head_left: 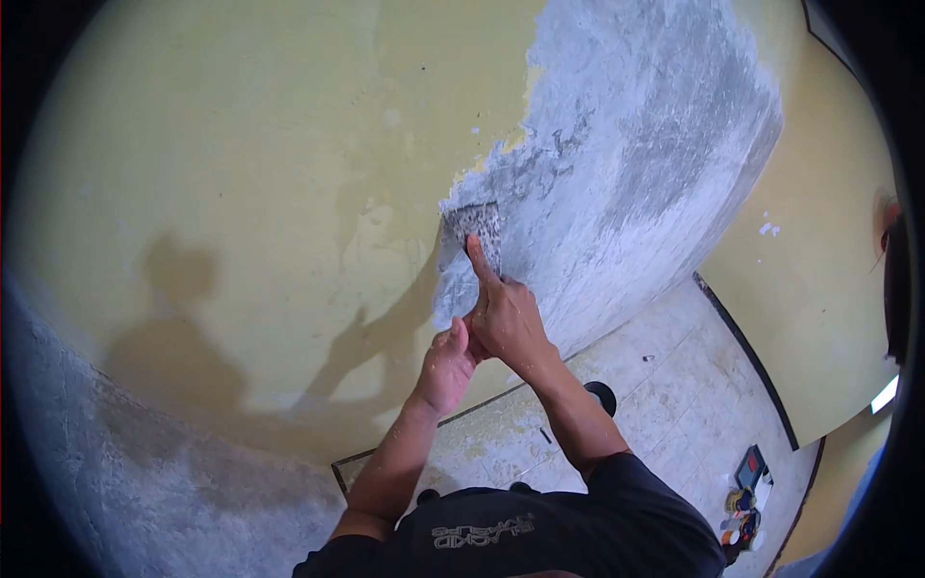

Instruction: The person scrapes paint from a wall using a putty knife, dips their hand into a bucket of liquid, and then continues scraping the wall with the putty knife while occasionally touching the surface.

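Note:
My right hand (511,323) is closed round the handle of a paint scraper (489,223), with the index finger stretched along its blade. The blade is flat, wide and speckled with paint, and its edge meets the yellow wall (289,164) where the paint ends. Just below, my left hand (446,371) presses against the base of the right hand, thumb up. Its fingers are partly hidden and appear wrapped at the handle's end. The handle itself is covered by the hands. To the right of the blade runs a bare grey-white patch (626,144) with a ragged paint edge.
Paint flakes lie on the pale tiled floor (655,385). Several small items, among them a dark box (749,467), stand at lower right. Another yellow wall (809,250) rises on the right, with a dark item (898,289) hanging there. Grey bare wall (164,501) shows at lower left.

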Available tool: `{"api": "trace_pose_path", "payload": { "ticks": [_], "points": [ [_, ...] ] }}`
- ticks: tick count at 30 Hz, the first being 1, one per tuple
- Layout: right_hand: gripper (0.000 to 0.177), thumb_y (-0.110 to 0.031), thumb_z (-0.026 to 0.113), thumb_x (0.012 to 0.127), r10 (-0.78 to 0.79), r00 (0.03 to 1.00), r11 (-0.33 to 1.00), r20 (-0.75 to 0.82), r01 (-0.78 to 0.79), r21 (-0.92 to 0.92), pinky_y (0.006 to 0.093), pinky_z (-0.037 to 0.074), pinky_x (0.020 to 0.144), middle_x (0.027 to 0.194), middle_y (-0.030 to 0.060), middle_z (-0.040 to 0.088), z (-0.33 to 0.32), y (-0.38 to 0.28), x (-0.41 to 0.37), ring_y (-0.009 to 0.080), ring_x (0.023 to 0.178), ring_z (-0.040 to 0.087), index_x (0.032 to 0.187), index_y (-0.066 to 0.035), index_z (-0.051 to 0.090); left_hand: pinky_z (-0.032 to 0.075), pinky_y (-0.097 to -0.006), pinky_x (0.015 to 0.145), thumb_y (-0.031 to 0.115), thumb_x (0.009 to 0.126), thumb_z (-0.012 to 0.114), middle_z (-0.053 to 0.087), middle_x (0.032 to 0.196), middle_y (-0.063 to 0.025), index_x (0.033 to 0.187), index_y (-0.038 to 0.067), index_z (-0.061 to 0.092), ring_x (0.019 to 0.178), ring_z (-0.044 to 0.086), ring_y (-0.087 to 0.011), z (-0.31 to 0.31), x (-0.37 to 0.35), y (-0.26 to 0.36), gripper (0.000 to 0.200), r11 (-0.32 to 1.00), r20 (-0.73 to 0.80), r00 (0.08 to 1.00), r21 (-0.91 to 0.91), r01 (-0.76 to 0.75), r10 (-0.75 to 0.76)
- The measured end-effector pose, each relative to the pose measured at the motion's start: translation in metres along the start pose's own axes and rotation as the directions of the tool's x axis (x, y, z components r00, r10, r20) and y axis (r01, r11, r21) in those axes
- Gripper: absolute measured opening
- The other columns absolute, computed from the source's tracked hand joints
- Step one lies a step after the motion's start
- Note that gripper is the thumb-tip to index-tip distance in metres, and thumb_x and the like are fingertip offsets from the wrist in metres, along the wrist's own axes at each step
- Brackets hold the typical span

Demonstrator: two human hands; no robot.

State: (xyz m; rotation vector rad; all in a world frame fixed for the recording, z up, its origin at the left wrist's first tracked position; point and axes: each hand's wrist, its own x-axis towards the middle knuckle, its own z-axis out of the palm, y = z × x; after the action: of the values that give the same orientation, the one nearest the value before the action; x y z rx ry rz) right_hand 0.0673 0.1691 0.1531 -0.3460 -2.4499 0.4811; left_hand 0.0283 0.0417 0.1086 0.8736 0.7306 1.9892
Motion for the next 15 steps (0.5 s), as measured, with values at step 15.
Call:
{"api": "trace_pose_path", "payload": {
  "ticks": [15],
  "points": [
    [0.086, -0.007, 0.063, 0.070, -0.032, 0.997, 0.999, -0.077, 0.031, -0.011, 0.0496, 0.048, 0.058, 0.060, 0.0290, 0.056, -0.022, -0.023, 0.009, 0.0478, 0.058, 0.058, 0.149, -0.007, 0.031, 0.039, -0.0474, 0.105, 0.058, 0.099, 0.033, 0.057, 0.127, -0.0102, 0.131, 0.001, 0.049, 0.121, 0.053, -0.0236, 0.002, 0.009, 0.002, 0.067, 0.996, -0.003, 1.000, -0.089, -0.008, 0.008]
  ]
}}
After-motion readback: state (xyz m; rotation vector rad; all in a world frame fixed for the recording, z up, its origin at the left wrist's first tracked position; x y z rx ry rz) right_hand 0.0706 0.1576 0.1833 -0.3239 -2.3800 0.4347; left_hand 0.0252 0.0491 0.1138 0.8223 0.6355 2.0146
